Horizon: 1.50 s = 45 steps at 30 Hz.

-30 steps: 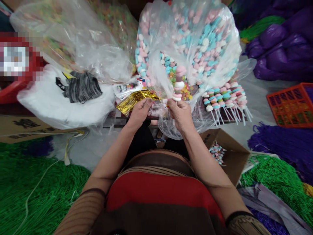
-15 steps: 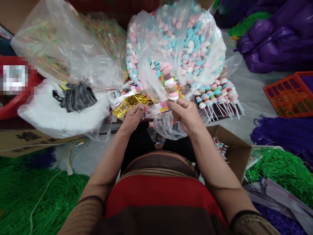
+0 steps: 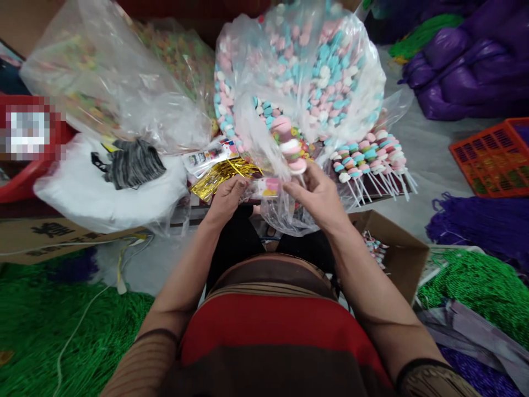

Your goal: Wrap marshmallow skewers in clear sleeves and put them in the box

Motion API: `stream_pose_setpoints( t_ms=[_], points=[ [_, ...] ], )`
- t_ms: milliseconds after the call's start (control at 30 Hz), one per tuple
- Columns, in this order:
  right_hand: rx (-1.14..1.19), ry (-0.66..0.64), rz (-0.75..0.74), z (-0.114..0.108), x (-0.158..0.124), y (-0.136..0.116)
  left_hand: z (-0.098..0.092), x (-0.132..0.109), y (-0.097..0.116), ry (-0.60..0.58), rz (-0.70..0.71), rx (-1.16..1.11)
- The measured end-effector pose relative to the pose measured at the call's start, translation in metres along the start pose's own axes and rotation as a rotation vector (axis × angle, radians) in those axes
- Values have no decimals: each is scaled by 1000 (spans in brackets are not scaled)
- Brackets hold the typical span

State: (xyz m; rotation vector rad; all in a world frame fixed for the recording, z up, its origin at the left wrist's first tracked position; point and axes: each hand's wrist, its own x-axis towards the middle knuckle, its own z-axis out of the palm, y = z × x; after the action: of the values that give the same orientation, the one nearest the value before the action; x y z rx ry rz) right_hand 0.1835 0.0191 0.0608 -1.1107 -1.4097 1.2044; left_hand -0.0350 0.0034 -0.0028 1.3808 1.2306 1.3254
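My left hand [image 3: 228, 197] pinches one end of a small clear printed wrapper bag [image 3: 268, 188], which stretches toward my right hand. Between the thumb and fingers of my right hand [image 3: 316, 193] is the white stick of a marshmallow skewer [image 3: 291, 148]. Its pink and white pieces stand upright above the fingers. Left of the skewer lie gold twist ties [image 3: 225, 175] and a stack of printed wrappers [image 3: 211, 156]. Finished-looking skewers [image 3: 370, 154] lie in a row to the right, sticks toward me. Behind is a large clear bag of marshmallows [image 3: 300, 71].
A bag of gummy candies [image 3: 119, 82] stands at the back left. A grey striped glove [image 3: 134, 164] rests on a white bundle [image 3: 107, 204] beside a red tub [image 3: 25, 184]. An open carton [image 3: 407, 251] with wrapped skewers sits low right, near an orange crate [image 3: 491, 160].
My right hand has shifted slightly right and down with the skewer, and its fingers have loosened a little. The skewer now leans slightly. My left hand still holds the wrapper.
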Motion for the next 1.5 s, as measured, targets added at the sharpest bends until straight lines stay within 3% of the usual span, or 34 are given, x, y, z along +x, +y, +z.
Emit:
stream_pose_setpoints(
  t_ms=[167, 333, 567, 800, 967, 1233, 1367, 1500],
  points=[
    [-178, -81, 22, -39, -20, -29, -3, 1, -5, 51, -61, -245],
    [-355, -204, -112, -65, -36, -41, -1, 4, -1, 22, -79, -357],
    [-473, -248, -305, -81, -42, -36, 5, 1, 3, -21, -38, -301],
    [-617, -177, -231, -101, -49, -35, -3, -2, 6, -125, -56, -144],
    [-619, -97, -195, -108, -52, -30, -6, -2, 10, -156, -45, -55],
    [-544, -109, -277, -107, -51, -25, 0, -4, 2, -142, -55, -152],
    [-569, -85, -334, -108, -50, -23, -2, -5, 6, -177, -47, -77],
    [-553, -120, -285, -110, -52, -20, -5, -5, 9, -205, -54, -17]
  ],
)
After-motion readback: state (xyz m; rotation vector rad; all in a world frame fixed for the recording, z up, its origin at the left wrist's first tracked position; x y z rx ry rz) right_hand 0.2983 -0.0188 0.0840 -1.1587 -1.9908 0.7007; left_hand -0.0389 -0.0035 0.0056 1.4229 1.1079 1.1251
